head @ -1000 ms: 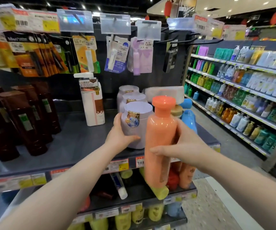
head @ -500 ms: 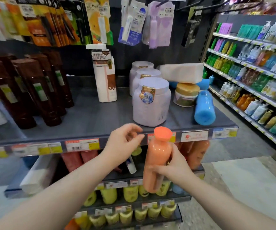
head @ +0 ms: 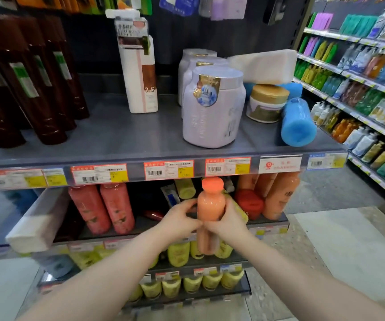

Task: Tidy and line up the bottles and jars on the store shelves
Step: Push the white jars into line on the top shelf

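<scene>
A shop aisle, with a dark end-of-aisle rack close in front and long rows of coloured bottles running away on the right. The grey top shelf [head: 117, 140] carries brown bottles, a white pump bottle and pale lilac jars [head: 212, 112]. A blue bottle [head: 298, 121] lies on its side near the right end.

Below it, in front of the second shelf [head: 268, 224], both hands hold an orange bottle [head: 210, 205] upright. Its long axis runs straight up and down, and the cap sits just under the price strip [head: 168, 170] of the top shelf. The left hand [head: 177, 218] wraps it from the left and the right hand [head: 227, 224] from the right. The fingers [head: 231, 206] of both curl round the bottle's middle and nearly meet at the front.

The bottle hangs out in front of the second shelf, and its base appears lower than that shelf's front edge. Red bottles [head: 108, 207] stand to its left. The matching orange bottles [head: 279, 195] stand to its right, past a red jar [head: 249, 203].

The right hand is nearer that matching group, so the move probably runs rightward and back. The base would likely need a slight lift to clear the edge. The space straight behind the bottle looks cluttered with tubes, though I cannot tell how much room is free.
</scene>
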Motion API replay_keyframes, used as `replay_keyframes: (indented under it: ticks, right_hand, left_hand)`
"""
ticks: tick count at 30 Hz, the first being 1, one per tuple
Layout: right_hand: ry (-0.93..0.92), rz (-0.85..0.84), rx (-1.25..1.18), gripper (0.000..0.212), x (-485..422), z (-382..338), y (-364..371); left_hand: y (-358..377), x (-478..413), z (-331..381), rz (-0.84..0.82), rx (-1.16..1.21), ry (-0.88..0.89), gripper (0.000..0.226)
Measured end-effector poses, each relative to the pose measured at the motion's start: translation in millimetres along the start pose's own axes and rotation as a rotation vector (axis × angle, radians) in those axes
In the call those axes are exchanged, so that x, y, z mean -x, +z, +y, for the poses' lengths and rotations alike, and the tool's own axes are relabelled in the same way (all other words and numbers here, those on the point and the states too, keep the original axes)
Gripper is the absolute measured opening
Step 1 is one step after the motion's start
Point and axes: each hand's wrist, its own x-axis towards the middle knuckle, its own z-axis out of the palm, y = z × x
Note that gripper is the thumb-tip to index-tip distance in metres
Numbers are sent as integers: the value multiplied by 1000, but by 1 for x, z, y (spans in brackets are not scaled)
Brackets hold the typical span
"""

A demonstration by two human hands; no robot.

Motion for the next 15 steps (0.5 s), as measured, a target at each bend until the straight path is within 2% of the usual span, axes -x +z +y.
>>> replay_keyframes:
  ticks: [4,8,11,15]
  right_hand:
    - [-32,66,49,58,-32,7,-1]
    - [-63,69,61,54,-61,17,1]
    - [-58,33,23,43,-77,31,4]
    - [-75,47,-61,52,-87,50,7]
  left_hand:
    - [11,-29,-5,89,69,2,56]
    - [15,-55,-15,115,130,30,44]
    - [19,-69,-26,99,138,23,48]
    - [27,-80,-37,37,111,15,63]
